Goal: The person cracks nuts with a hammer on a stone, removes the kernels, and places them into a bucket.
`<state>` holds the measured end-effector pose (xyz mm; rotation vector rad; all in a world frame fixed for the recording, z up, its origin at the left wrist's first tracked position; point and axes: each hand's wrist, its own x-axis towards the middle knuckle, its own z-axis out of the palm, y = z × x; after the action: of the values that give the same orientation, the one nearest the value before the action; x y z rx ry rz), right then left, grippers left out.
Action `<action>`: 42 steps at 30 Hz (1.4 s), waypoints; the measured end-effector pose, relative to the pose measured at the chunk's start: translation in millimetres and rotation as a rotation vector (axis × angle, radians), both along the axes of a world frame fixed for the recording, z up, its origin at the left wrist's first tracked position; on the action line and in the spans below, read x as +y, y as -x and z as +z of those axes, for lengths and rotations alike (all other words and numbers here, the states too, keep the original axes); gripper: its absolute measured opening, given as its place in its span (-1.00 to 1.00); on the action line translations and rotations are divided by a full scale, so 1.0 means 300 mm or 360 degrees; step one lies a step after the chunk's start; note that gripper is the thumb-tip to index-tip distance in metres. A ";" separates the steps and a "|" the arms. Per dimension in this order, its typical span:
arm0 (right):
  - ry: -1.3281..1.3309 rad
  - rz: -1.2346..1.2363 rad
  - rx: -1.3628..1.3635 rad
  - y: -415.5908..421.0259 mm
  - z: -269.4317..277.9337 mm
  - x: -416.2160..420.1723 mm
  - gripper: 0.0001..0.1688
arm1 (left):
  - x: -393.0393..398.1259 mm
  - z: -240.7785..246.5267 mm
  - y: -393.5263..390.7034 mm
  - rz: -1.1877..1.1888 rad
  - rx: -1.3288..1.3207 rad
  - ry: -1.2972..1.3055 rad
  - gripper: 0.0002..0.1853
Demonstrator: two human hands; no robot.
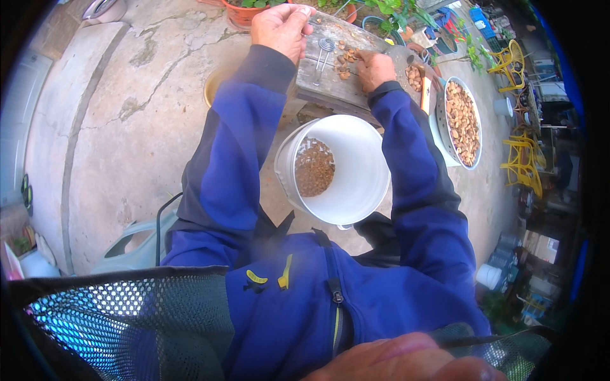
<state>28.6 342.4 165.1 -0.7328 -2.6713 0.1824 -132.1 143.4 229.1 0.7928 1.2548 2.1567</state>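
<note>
My left hand (282,29) is raised over the left end of a weathered wooden bench (364,45), its thumb and fingers pinched together; whether something small is between them I cannot tell. My right hand (376,69) rests on the bench with its fingertips at a small pile of brown shell-like pieces (344,61); its grip is hidden. Between the hands lies a wire tool with a coiled round head (327,45). Below the bench edge stands a white plastic bucket (362,166), with small brown bits (314,169) at its bottom.
Right of my right arm, an oval colander (478,152) holds many brown pieces. Near it are a smaller heap of pieces (413,77) and a wooden handle (425,95). A tan bowl (214,83) sits behind my left sleeve. Potted plants (243,14) line the bench's far side.
</note>
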 end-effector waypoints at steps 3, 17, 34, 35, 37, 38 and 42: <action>0.0012 -0.0014 -0.0211 0.030 -0.025 0.005 -0.76 | -0.002 0.009 -0.009 0.0020 -0.0022 0.0039 -0.77; -0.0207 -0.0020 -0.0321 0.029 -0.016 -0.005 -0.74 | 0.004 0.010 -0.024 -0.0042 -0.0090 0.0102 -0.78; 0.0181 0.0090 0.0075 0.012 0.006 -0.026 -0.81 | 0.033 -0.002 -0.041 -0.0113 -0.0064 0.0210 -0.78; 0.0310 0.0086 0.0226 0.002 0.012 -0.033 -0.82 | 0.038 -0.004 -0.047 -0.0143 -0.0052 0.0296 -0.78; 0.0572 0.0098 0.0526 -0.008 0.096 -0.110 -0.83 | 0.042 -0.011 -0.052 -0.0242 -0.0055 0.0427 -0.78; 0.0540 0.0164 0.0660 -0.010 0.147 -0.165 -0.85 | 0.041 -0.015 -0.057 -0.0319 -0.0071 0.0472 -0.78; 0.0357 0.0285 0.0837 -0.031 0.271 -0.326 -0.91 | 0.052 -0.022 -0.088 -0.0634 -0.0309 0.0458 -0.76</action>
<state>37.9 244.6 246.3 -0.4275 -2.2244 0.6361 -105.6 158.9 222.5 0.6313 1.1589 1.6485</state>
